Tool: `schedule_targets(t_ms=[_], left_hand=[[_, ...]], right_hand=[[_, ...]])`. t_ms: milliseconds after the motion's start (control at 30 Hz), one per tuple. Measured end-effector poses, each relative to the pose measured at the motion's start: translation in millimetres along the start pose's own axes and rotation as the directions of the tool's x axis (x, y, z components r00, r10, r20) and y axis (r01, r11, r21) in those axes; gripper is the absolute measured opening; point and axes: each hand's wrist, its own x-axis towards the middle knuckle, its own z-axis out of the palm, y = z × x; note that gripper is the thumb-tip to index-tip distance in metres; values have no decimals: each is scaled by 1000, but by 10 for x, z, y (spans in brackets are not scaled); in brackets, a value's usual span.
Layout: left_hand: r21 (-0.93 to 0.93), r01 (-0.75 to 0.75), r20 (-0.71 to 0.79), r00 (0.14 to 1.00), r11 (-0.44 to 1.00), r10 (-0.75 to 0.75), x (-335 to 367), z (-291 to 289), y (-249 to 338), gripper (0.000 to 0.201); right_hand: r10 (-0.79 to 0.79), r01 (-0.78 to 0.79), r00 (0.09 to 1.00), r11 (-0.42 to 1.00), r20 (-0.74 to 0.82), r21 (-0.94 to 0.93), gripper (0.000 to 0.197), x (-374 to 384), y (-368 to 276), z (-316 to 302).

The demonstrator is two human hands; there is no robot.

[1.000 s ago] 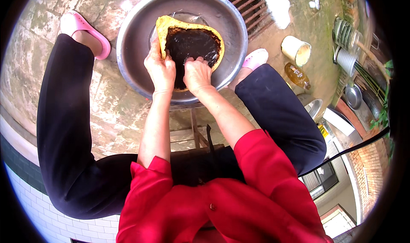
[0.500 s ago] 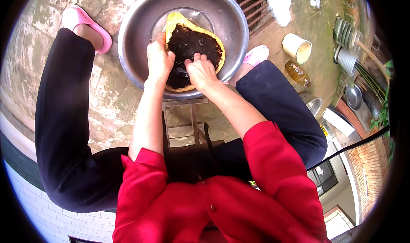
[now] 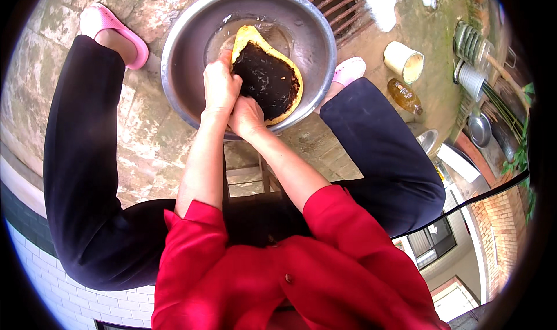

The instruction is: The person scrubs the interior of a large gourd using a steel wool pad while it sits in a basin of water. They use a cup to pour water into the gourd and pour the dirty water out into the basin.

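A halved gourd (image 3: 270, 78), yellow at the rim with a dark, wet-looking hollow, is tilted over a wide grey metal basin (image 3: 180, 57). My left hand (image 3: 220, 86) is closed around the gourd's left edge; its thumb lies over the rim. Just below it, my right hand (image 3: 246, 116) presses at the near left part of the gourd, close beside the left thumb. Its fingers are curled, and their tips are hidden, so whatever they hold does not show. A little water shows in the basin's bottom beyond the gourd.
The basin rests on a wooden stool (image 3: 246, 173) between my legs. A rusty drain grate (image 3: 331, 5) lies beyond it at right. Farther right are a cream bucket (image 3: 403, 61), an amber bottle (image 3: 405, 96), stacked pots (image 3: 470, 80) and a metal bowl (image 3: 480, 130).
My right hand has slid left and nearer from the middle of the hollow to beside my left hand, its fingers more curled. The gourd has shifted slightly away from me.
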Motion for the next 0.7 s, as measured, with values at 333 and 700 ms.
schedule_targets(t_ms=[333,700], left_hand=[[102,-132,-15,991,986,134,60,-110,-65,45],[119,18,-249,969,993,12,95,-619,-395,43]], right_hand=[[-161,164,986,985,48,-57,37,-186,-68,-70],[-291,363,924,874,-248,323,40,-209,64,231]])
